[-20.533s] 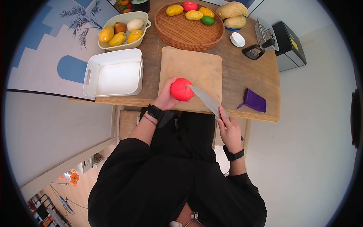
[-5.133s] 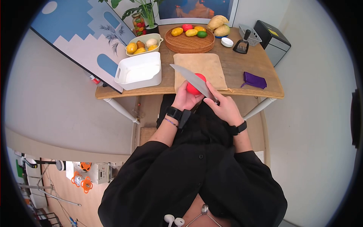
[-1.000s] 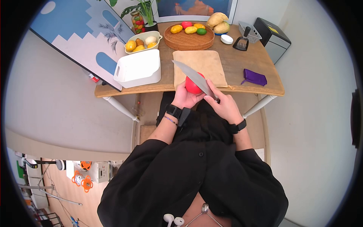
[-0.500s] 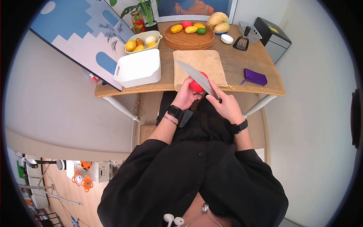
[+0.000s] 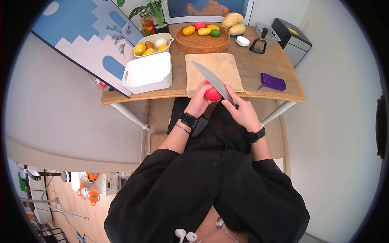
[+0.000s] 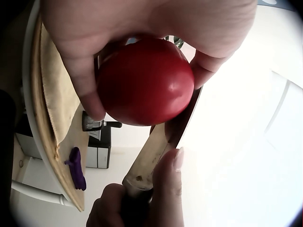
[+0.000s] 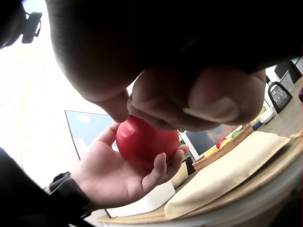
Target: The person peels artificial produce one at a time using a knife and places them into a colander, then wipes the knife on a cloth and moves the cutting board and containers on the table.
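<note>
A round red fruit (image 5: pixel 212 94) is gripped in my left hand (image 5: pixel 197 101), above the table's front edge. My right hand (image 5: pixel 244 114) holds a large knife (image 5: pixel 214 80) by its handle, the blade slanting up and left over the fruit, its tip over the beige mat (image 5: pixel 227 67). In the left wrist view the fruit (image 6: pixel 146 82) sits between thumb and fingers, the blade (image 6: pixel 154 153) behind it. From the right wrist, the left hand (image 7: pixel 123 177) cups the fruit (image 7: pixel 146 142); the knife is hidden behind the right fingers there. Whether blade and skin touch, I cannot tell.
A white bin (image 5: pixel 148 75) stands left of the mat, a bowl of fruit (image 5: pixel 172 39) behind it. At the back is a wicker tray (image 5: pixel 202 49) with fruit. To the right lie a purple pouch (image 5: pixel 273 82), a black-handled tool (image 5: pixel 258 47) and a white dish (image 5: pixel 242 41).
The left hand has turned the fruit and shifted it slightly right, with fingers now over its upper left side. The knife has moved slightly right, still held in the right hand.
</note>
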A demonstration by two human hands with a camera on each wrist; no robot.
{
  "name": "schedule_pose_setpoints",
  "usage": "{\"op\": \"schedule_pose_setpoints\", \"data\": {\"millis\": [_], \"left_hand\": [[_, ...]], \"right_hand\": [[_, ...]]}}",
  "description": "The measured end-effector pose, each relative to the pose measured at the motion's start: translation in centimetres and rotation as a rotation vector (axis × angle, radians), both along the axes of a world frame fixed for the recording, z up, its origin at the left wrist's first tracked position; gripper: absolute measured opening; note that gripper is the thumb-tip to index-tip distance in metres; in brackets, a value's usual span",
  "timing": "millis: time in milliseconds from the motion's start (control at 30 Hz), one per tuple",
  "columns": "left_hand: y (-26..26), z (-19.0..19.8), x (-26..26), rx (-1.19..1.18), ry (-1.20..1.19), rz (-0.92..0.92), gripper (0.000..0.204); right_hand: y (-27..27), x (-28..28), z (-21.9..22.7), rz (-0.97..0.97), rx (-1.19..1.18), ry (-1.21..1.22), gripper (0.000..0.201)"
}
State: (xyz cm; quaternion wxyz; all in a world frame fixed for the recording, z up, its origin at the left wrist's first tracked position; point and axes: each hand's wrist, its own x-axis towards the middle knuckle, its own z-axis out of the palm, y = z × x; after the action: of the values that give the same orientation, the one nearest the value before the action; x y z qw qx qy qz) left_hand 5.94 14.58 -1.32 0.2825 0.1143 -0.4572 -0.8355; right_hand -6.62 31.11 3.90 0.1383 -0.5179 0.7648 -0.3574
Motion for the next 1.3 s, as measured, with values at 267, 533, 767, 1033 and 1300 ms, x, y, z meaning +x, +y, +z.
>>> {"op": "schedule_pose_setpoints", "data": {"millis": [267, 533, 767, 1033, 1300], "left_hand": [[-5.8, -6.2, -1.0, 0.146, 0.378, -0.826, 0.048], [1.0, 2.0, 0.5, 0.101, -0.074, -0.112, 0.051], [0.5, 0.7, -0.1, 0.108, -0.075, -0.094, 0.052], [-5.0, -6.7, -0.7, 0.308, 0.342, -0.85, 0.058], [1.0, 0.7, 0.2, 0.242, -0.08, -0.179, 0.06]], "right_hand": [[0.0, 0.1, -0.4, 0.023, -0.07, -0.004, 0.063], [-0.1, 0.0, 0.0, 0.012, -0.019, 0.012, 0.063], [-0.1, 0.1, -0.5, 0.032, -0.048, 0.004, 0.064], [-0.2, 0.2, -0.5, 0.032, -0.046, -0.038, 0.064], [-0.3, 0.4, -0.8, 0.06, -0.097, -0.059, 0.065]]}}
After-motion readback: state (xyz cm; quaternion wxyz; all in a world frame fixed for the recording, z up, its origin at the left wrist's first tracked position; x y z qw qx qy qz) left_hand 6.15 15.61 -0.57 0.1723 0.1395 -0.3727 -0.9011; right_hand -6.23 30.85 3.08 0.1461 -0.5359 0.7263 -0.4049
